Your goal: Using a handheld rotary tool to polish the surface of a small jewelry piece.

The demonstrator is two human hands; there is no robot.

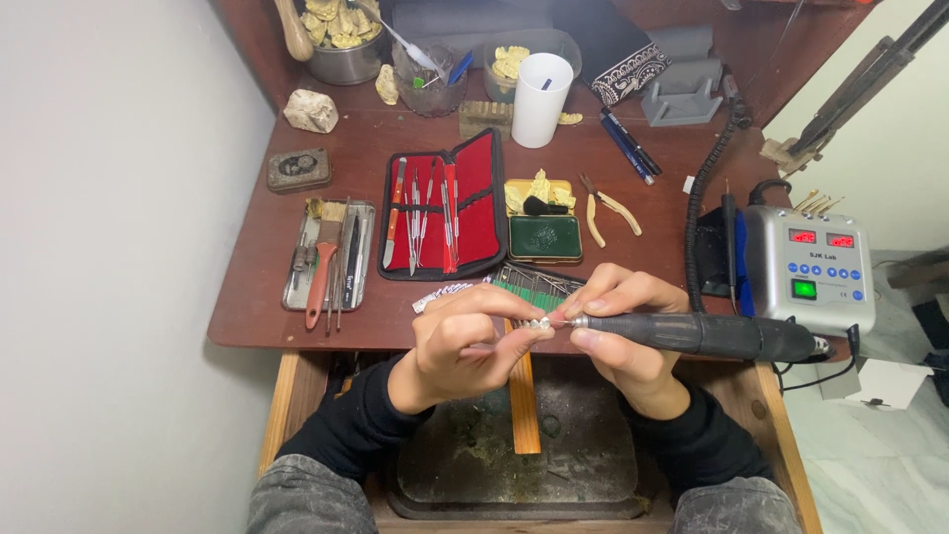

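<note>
Black handpiece (692,334) gripped in right hand (618,326); left hand (465,341) pinches small metal piece (537,322); red tool case (445,203) behind.

You wear black long sleeves, cuffs at the wrists. Your left hand (465,341) and right hand (623,331) are bare. Grey trousers show below.

Red-lined tool case (474,203), white cup (541,99)

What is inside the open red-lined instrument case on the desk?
The red-lined case holds several slim metal hand tools strapped in its left half. The right half looks bare. Anything tucked beneath the tools is hidden.
</note>
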